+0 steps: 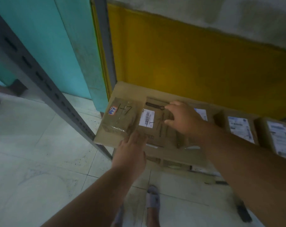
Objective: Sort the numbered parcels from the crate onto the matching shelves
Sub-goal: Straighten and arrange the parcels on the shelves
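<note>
The right hand covers the middle of the flat brown cardboard parcel, so the number handwritten beside its white barcode label cannot be read. The printed white labels on the two brown cardboard boxes at the right are too blurred to read; the farther one is cut off by the frame's edge. Both forearms leave the bottom edge.

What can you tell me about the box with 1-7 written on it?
The box marked 1-7 is a small brown cardboard parcel wrapped in shiny clear tape. Its number is handwritten in dark marker, beside a small white sticker with blue writing. It lies flat at the left end of the shelf, close beside a bigger parcel. The left hand reaches its near corner; actual contact is unclear.
</note>
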Demonstrator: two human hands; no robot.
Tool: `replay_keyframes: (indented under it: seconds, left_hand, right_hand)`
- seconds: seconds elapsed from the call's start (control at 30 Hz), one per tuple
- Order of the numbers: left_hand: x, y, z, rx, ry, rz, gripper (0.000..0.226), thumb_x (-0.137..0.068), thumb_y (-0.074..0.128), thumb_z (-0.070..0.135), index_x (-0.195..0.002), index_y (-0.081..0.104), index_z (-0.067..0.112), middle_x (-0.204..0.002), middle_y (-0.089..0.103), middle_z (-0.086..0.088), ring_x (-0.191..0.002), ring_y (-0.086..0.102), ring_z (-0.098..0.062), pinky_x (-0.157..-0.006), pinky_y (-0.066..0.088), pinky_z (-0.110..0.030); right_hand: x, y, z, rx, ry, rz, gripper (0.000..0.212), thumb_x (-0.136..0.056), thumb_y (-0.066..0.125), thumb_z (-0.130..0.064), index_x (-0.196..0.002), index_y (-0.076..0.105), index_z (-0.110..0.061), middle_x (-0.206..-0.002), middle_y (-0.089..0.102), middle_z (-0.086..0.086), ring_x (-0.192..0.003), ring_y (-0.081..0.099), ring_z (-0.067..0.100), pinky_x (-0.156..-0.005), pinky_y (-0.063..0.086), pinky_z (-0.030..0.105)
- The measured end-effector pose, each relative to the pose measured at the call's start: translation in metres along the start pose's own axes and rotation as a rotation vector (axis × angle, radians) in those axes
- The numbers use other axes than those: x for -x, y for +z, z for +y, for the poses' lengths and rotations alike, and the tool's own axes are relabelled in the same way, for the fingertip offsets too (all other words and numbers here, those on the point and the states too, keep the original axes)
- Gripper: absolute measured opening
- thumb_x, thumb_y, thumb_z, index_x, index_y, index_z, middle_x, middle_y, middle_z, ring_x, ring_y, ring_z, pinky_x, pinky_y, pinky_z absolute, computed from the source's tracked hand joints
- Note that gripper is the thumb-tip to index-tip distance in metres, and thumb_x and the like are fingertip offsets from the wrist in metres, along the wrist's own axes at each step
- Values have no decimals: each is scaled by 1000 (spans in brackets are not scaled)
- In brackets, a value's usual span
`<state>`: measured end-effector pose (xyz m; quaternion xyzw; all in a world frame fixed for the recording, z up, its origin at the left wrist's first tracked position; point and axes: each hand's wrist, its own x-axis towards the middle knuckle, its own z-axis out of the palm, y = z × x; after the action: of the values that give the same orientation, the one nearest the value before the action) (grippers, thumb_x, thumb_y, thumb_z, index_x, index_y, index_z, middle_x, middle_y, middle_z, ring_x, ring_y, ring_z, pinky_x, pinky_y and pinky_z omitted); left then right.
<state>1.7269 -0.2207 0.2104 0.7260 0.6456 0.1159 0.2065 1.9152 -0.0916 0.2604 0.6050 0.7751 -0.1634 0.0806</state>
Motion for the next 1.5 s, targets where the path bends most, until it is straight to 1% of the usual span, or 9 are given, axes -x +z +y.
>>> replay_keyframes:
  seconds: [0.13,0.47,0.63,0.77,0.93,1.1,1.27,1.4,1.5]
  left_hand:
    - [-11,-20,-8,-39,112,30,34,-90,54,18,-124,59,23,-125,57,-1,-107,58,-23,-91,50,-40]
    - [-67,-6,64,-23,307,-140,30,-97,47,18,-121,64,19,-119,61,-1,-111,58,-22,-94,50,-43]
    - [-91,-1,93,76,261,-211,34,-96,45,26,-125,61,26,-121,62,-7,-109,62,-30,-90,53,-43]
    - [-95,3,100,16,200,-262,26,-98,51,28,-119,66,22,-110,65,-5,-93,62,-21,-80,50,-32]
    - [-101,7,99,-13,200,-233,34,-97,55,29,-131,59,28,-121,63,-2,-105,60,-21,-82,46,-30]
    - [-110,7,105,-48,257,-256,35,-96,55,30,-130,61,27,-112,64,-3,-95,60,-22,-72,44,-31]
    - [-113,3,103,-125,281,-291,41,-93,56,37,-133,58,31,-125,58,-5,-109,58,-27,-86,50,-38]
    - [-106,-1,120,-176,370,-241,45,-93,54,36,-137,53,28,-134,51,-5,-119,51,-30,-92,45,-42]
    - [-107,2,149,-135,478,-258,42,-92,55,31,-133,56,22,-132,53,-7,-122,50,-31,-96,44,-42]
  right_hand:
    - [42,1,10,-39,30,45,59,-92,68,-34,-144,51,-14,-149,47,8,-137,42,27,-111,34,38]
    - [104,29,67,-90,306,118,60,-89,68,-38,-144,52,-21,-156,40,6,-141,39,26,-114,37,39]
    - [112,43,65,-57,290,113,56,-89,64,-48,-142,53,-30,-149,43,3,-136,37,27,-113,34,38]
    - [119,50,60,-76,239,125,55,-90,64,-46,-141,52,-31,-147,44,3,-132,37,26,-113,35,41]
    - [121,47,69,-134,237,123,54,-91,63,-44,-142,53,-30,-147,45,0,-135,34,23,-116,32,40]
    - [120,47,68,-156,289,140,53,-91,64,-42,-141,54,-30,-146,46,-2,-135,34,23,-115,32,39]
    - [129,43,66,-246,308,157,46,-92,63,-35,-137,59,-22,-144,51,1,-135,40,26,-115,35,42]
    - [159,31,82,-266,403,319,30,-93,61,-24,-120,68,-16,-129,61,5,-123,52,29,-105,43,40]
    - [184,17,115,-224,509,334,33,-96,59,-24,-127,65,-15,-136,58,5,-128,49,28,-108,41,38]
